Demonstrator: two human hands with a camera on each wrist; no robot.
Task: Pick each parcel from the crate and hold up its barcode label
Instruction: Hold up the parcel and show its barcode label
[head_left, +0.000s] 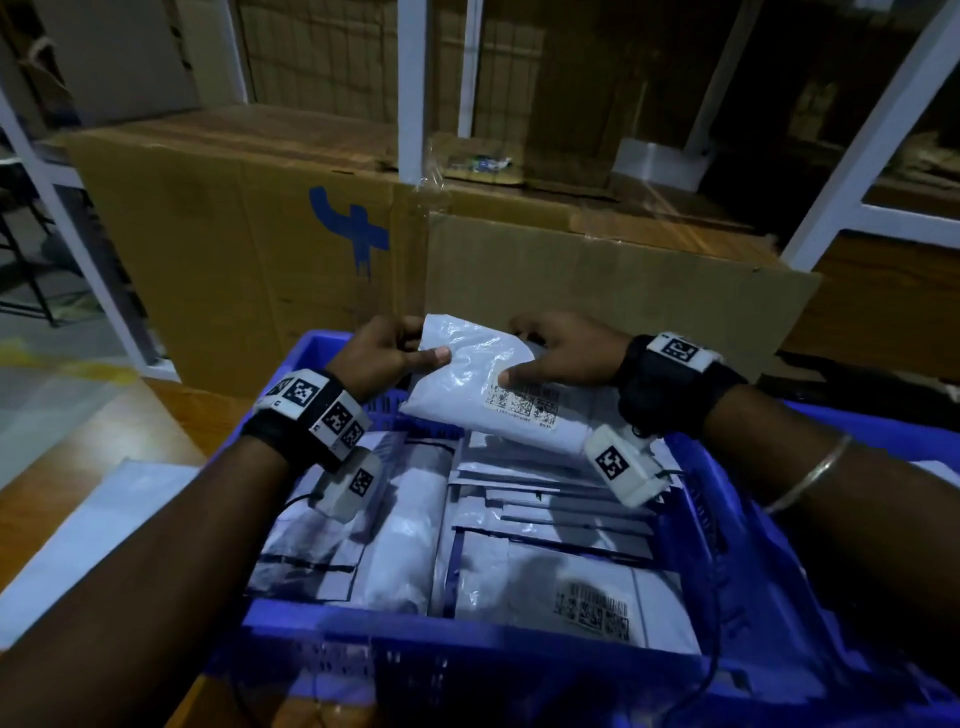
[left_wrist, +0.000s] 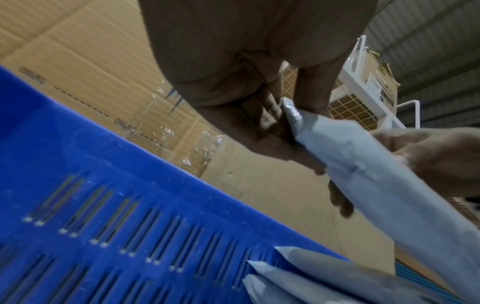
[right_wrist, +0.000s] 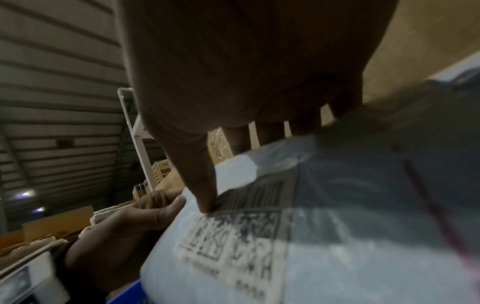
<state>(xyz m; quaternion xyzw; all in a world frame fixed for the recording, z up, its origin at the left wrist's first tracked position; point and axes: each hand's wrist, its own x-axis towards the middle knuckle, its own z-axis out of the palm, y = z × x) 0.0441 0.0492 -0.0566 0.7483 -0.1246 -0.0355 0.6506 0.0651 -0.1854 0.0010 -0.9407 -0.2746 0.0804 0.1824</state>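
A white plastic parcel (head_left: 467, 379) is held above the far end of the blue crate (head_left: 727, 519). Its barcode label (head_left: 522, 402) faces up toward me. My left hand (head_left: 384, 353) pinches the parcel's left edge, thumb on top. My right hand (head_left: 561, 353) grips the right side, thumb resting beside the label, fingers behind. In the left wrist view the parcel (left_wrist: 363, 164) runs down to the right from my left hand (left_wrist: 280, 115). In the right wrist view my thumb presses at the top of the label (right_wrist: 239, 232). Several more parcels (head_left: 519, 545) lie in the crate.
Large cardboard boxes (head_left: 249, 239) stand close behind the crate. White rack posts (head_left: 413, 88) rise behind them. The crate sits on a wooden surface (head_left: 104, 441), and a white sheet (head_left: 104, 525) lies to its left.
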